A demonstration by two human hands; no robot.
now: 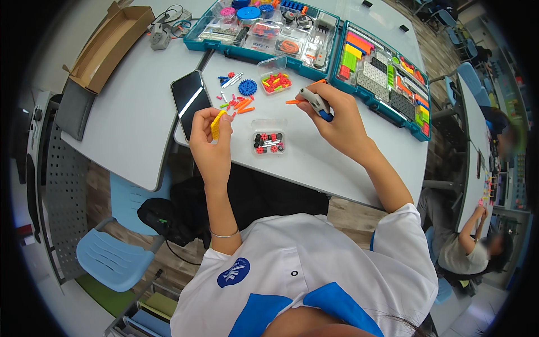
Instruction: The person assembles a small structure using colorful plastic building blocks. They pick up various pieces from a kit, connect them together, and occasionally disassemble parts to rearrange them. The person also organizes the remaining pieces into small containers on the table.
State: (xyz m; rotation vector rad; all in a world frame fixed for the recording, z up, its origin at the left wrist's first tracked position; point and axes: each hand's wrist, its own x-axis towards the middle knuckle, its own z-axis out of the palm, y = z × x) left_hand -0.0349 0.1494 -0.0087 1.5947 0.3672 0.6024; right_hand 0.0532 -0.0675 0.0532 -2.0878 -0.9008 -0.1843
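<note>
From my distant seat I am seeing the white table (348, 168) spreading across the frame's middle, with a left teal case (233, 51) lying open at upper centre and a right teal case (382, 112) at upper right. Right of centre, the right hand (343, 115) is keeping its grip around a grey-and-blue tool (315, 100). Left of centre, the left hand (209, 143) is holding its grip narrow, pinching a yellow piece (215, 124) beside the black phone (190, 95). A lower clear box (268, 125) is sitting open at centre, and orange pegs (246, 110) are lying loose above it.

I am judging that a loosening pinch could be dropping the yellow piece among the pegs, and a low left wrist could be sweeping pegs toward the seam under the phone. The lower box is sitting near the front edge, so a careless forearm could be tipping it; the roomiest bare surface is stretching below the right hand
</note>
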